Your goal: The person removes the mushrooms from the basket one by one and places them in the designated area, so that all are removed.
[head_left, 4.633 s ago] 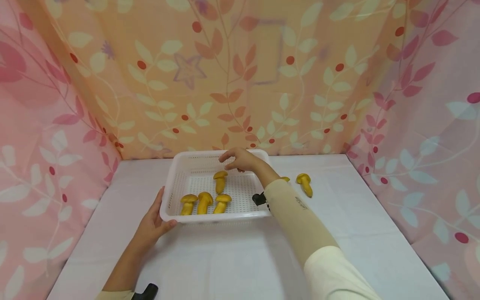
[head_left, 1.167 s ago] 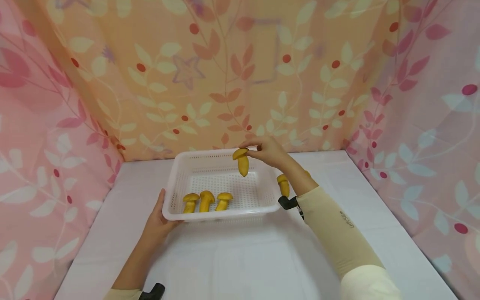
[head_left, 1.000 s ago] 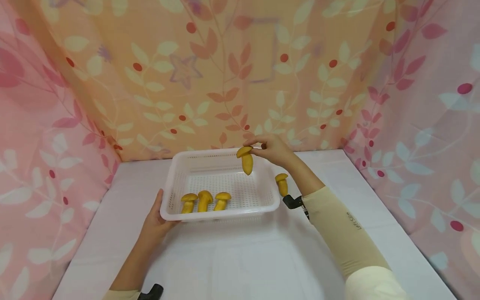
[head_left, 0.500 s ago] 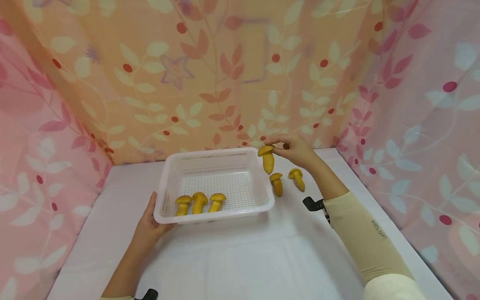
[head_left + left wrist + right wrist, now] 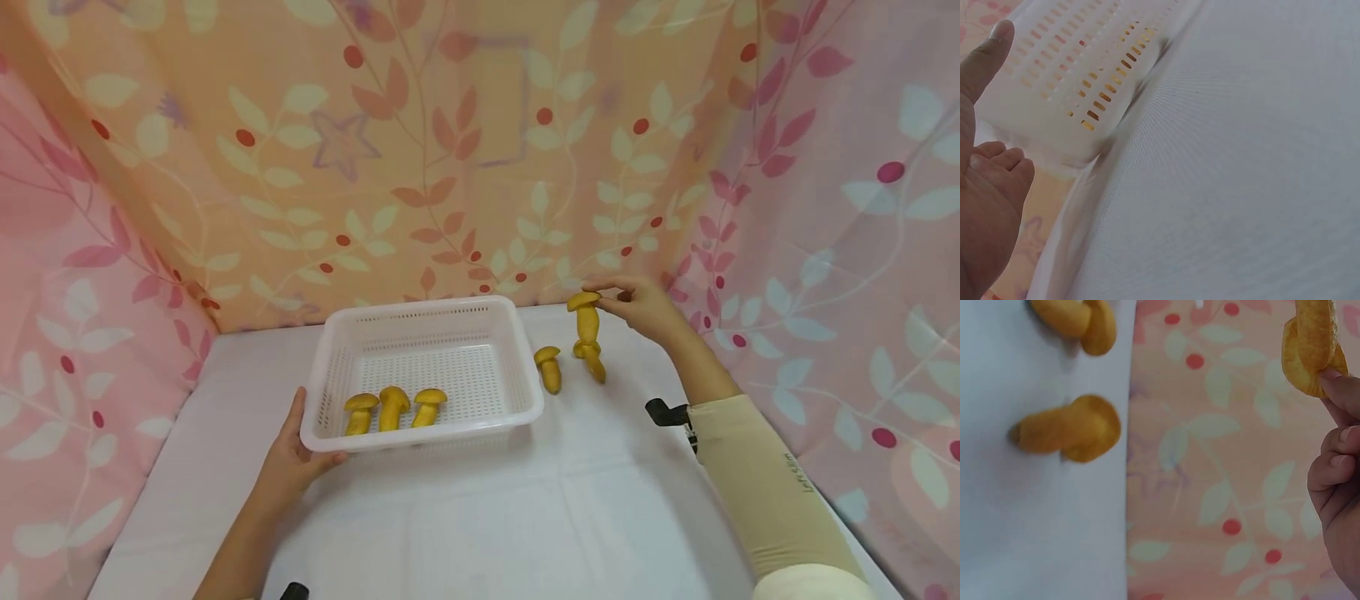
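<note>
My right hand (image 5: pixel 643 310) pinches a yellow mushroom (image 5: pixel 587 323) by its cap between thumb and fingertips, stem hanging down. In the head view its stem end overlaps a second mushroom (image 5: pixel 595 368) lying on the table right of the basket. Nearer the basket lies another mushroom (image 5: pixel 552 375). My left hand (image 5: pixel 283 467) holds the front left corner of a white plastic basket (image 5: pixel 420 438), thumb along the front and fingers at the left side. Inside, along the front wall, lie three mushrooms (image 5: pixel 392 407). The right wrist view shows the pinched mushroom (image 5: pixel 1315 337) close up.
White cloth (image 5: pixel 487 517) covers the table. A flowered curtain (image 5: pixel 450 167) rises behind the table's far edge, with patterned panels (image 5: pixel 840 275) at both sides. The basket's slotted wall (image 5: pixel 1079 75) fills the upper left of the left wrist view.
My right hand has picked a mushroom out of the basket and carried it right, past the basket's rim, over the table. My left hand stays at the basket's corner.
</note>
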Available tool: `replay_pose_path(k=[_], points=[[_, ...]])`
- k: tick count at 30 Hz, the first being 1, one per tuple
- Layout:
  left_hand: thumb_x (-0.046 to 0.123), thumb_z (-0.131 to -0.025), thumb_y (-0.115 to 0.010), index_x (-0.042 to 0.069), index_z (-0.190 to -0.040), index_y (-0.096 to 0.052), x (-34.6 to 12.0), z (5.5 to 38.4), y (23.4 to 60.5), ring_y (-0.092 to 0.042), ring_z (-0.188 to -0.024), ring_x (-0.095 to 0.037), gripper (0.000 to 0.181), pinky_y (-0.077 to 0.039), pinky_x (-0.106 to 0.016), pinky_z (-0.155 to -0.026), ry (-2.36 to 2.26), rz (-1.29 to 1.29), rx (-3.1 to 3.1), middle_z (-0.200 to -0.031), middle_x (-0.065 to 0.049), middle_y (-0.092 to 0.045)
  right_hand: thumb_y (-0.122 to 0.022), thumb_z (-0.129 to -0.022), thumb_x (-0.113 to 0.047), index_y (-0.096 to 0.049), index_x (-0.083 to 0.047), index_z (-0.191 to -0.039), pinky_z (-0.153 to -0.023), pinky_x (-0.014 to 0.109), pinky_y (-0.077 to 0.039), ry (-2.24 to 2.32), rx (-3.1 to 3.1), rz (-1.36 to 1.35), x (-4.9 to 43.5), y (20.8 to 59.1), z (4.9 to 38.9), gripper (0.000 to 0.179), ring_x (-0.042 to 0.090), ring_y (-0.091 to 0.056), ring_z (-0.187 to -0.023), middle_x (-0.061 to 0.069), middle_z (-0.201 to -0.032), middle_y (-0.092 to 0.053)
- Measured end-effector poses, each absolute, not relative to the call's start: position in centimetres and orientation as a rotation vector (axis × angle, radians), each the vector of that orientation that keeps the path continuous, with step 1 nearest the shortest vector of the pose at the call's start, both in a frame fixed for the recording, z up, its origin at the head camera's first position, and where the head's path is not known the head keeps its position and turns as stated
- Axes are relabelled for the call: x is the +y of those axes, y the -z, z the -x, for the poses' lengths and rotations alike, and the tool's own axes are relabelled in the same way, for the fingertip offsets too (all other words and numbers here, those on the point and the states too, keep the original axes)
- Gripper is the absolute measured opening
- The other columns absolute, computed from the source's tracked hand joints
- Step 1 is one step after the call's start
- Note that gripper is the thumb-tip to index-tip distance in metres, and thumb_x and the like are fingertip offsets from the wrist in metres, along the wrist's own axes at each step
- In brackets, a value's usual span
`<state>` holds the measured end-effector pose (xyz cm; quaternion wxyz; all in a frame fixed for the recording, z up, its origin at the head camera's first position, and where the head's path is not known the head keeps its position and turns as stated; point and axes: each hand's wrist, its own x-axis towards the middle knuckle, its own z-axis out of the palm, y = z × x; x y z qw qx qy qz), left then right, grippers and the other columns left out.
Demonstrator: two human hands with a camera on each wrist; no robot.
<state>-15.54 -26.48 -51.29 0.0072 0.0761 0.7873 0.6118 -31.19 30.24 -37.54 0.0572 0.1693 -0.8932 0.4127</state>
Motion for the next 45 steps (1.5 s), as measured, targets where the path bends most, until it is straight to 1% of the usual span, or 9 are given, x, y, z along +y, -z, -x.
replay_pose_path(k=[2, 5, 12, 20, 25, 32, 39, 41, 45], points=[[0.001, -0.086, -0.081, 0.041, -0.162, 0.008, -26.5, 15.6, 51.3, -0.007, -0.156, -0.043, 0.124, -0.039, -0.005, -0.099, -1.926, -0.243, 2.448, -0.174, -0.006, 0.002, -0.074, -0.096, -0.023, -0.076, -0.019, -0.125, -0.056, 0.022, -0.046, -1.251, -2.704, -0.483, 31.2, 38.1, 31.2, 0.029, 0.016, -0.058, -0.074, 0.007, -0.127, -0.072], [0.001, -0.086, -0.081, 0.041, -0.162, 0.008, -26.4, 15.5, 51.2, -0.007, -0.156, -0.044, 0.124, -0.039, -0.005, -0.098, -1.930, -0.246, 2.440, -0.174, -0.007, 0.002, -0.074, -0.096, -0.027, -0.075, -0.019, -0.125, -0.044, 0.024, -0.035, -1.237, -2.722, -0.415, 32.7, 38.9, 31.3, 0.030, 0.022, -0.047, -0.057, 0.008, -0.123, -0.073], [0.004, -0.087, -0.081, 0.041, -0.162, 0.009, -26.4, 15.4, 51.0, -0.006, -0.156, -0.044, 0.123, -0.038, -0.004, -0.098, -1.908, -0.239, 2.457, -0.174, -0.006, 0.002, -0.073, -0.095, -0.040, -0.075, -0.026, -0.125, -0.050, 0.025, -0.041, -1.183, -2.800, -0.235, 35.2, 40.5, 31.6, 0.033, 0.028, -0.057, -0.073, 0.006, -0.120, -0.071], [0.003, -0.087, -0.080, 0.041, -0.162, 0.009, -26.4, 15.3, 51.0, -0.005, -0.156, -0.044, 0.122, -0.041, -0.005, -0.098, -1.929, -0.250, 2.433, -0.174, -0.006, 0.003, -0.075, -0.095, -0.035, -0.075, -0.025, -0.125, -0.049, 0.026, -0.041, -1.224, -2.809, -0.163, 37.2, 42.5, 32.1, 0.032, 0.028, -0.054, -0.068, 0.006, -0.127, -0.068], [0.003, -0.087, -0.081, 0.041, -0.162, 0.009, -26.5, 15.3, 51.1, -0.006, -0.156, -0.044, 0.123, -0.039, -0.004, -0.098, -1.915, -0.236, 2.449, -0.174, -0.006, 0.001, -0.074, -0.095, -0.034, -0.074, -0.022, -0.126, -0.051, 0.026, -0.043, -1.213, -2.839, -0.141, 38.0, 43.8, 32.6, 0.033, 0.028, -0.056, -0.079, 0.010, -0.133, -0.064], [0.004, -0.087, -0.080, 0.043, -0.161, 0.009, -26.4, 15.3, 51.1, -0.006, -0.156, -0.043, 0.122, -0.038, -0.005, -0.098, -1.908, -0.229, 2.455, -0.174, -0.004, 0.001, -0.072, -0.097, -0.030, -0.073, -0.021, -0.126, -0.045, 0.023, -0.037, -1.250, -2.878, -0.140, 39.2, 45.7, 33.6, 0.030, 0.020, -0.040, -0.050, 0.009, -0.131, -0.064], [0.007, -0.087, -0.082, 0.044, -0.161, 0.009, -26.4, 15.1, 50.8, -0.005, -0.157, -0.041, 0.123, -0.036, -0.006, -0.100, -1.887, -0.210, 2.468, -0.174, -0.002, 0.001, -0.072, -0.098, -0.027, -0.073, -0.019, -0.126, -0.046, 0.024, -0.037, -1.285, -2.910, -0.077, 40.5, 47.7, 34.3, 0.030, 0.016, -0.035, -0.046, 0.014, -0.136, -0.061], [0.008, -0.087, -0.082, 0.046, -0.160, 0.008, -26.4, 15.1, 50.8, -0.005, -0.157, -0.041, 0.122, -0.037, -0.007, -0.100, -1.883, -0.206, 2.473, -0.174, 0.000, 0.001, -0.071, -0.098, -0.024, -0.074, -0.018, -0.125, -0.047, 0.024, -0.037, -1.300, -2.916, -0.055, 40.8, 48.3, 34.4, 0.028, 0.017, -0.034, -0.047, 0.014, -0.137, -0.061], [0.007, -0.087, -0.082, 0.046, -0.160, 0.008, -26.4, 15.1, 50.9, -0.006, -0.157, -0.041, 0.123, -0.038, -0.007, -0.099, -1.889, -0.204, 2.474, -0.174, 0.000, 0.000, -0.069, -0.100, -0.022, -0.074, -0.016, -0.125, -0.060, 0.020, -0.043, -1.287, -2.944, -0.081, 41.3, 49.7, 34.7, 0.027, 0.016, -0.051, -0.077, 0.013, -0.136, -0.065]])
